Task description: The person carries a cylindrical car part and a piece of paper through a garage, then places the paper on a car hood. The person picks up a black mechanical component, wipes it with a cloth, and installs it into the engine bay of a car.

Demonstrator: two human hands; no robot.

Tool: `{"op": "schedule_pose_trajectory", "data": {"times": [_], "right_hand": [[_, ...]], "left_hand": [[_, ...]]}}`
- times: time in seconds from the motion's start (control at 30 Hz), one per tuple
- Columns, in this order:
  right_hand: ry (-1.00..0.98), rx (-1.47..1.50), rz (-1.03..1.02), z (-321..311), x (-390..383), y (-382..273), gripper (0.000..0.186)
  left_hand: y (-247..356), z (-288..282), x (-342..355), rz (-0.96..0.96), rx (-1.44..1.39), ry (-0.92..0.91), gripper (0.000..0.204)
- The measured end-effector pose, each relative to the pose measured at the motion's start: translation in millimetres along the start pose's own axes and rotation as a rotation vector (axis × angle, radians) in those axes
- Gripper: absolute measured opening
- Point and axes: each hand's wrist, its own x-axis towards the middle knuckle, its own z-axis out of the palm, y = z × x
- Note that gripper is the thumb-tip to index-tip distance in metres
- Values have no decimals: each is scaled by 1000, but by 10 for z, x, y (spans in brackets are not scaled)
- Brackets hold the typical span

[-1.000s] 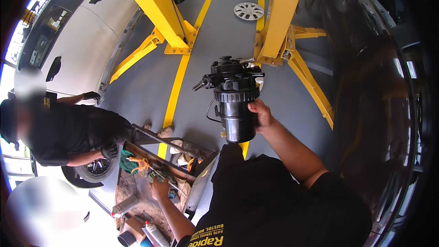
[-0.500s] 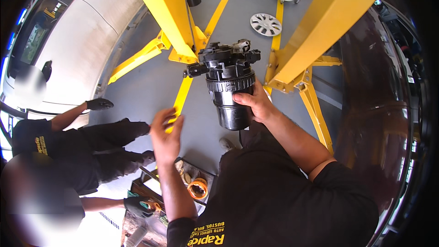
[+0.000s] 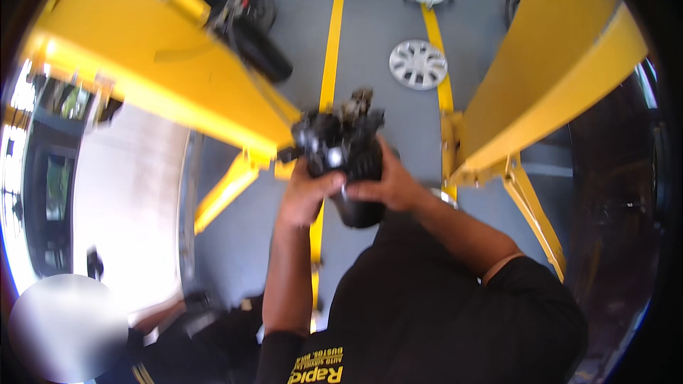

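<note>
My view swings, and the tall, yellow-painted steel posts loom wider on either side. Between them, over the smooth grey floor, I've got the black, cylindrical, plastic-looking canister. Here's the change: my left hand, free half a second ago, joins my right hand; my grip now clasps both sides, steadier, I'd judge. Glossy rounded base, knobbly blurred top, one dull, metallic-looking fitting poking up.

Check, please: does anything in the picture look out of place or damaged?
A silver wheel cover lies loose on the grey floor, partly over a yellow line, which looks odd for a part normally mounted. The held black canister shows no plain damage, but blur hides details.
</note>
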Motion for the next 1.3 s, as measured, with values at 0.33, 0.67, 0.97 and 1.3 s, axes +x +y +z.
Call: {"op": "schedule_pose_trajectory", "data": {"times": [0.33,0.67,0.97,1.3], "right_hand": [[45,-390,-30,-2118,2823,-1235,109],[379,-48,-85,-3589,4557,-1098,92],[471,-79,-417,-4833,7695,-1814,82],[454,20,-357,-6715,10926,-2530,91]], "left_hand": [[1117,184,3684,-19,182,-437,87],[1826,533,6633,-83,328,-600,100],[2576,323,9965,125,36,-711,98],[3675,60,13620,96,115,-671,70]]}}
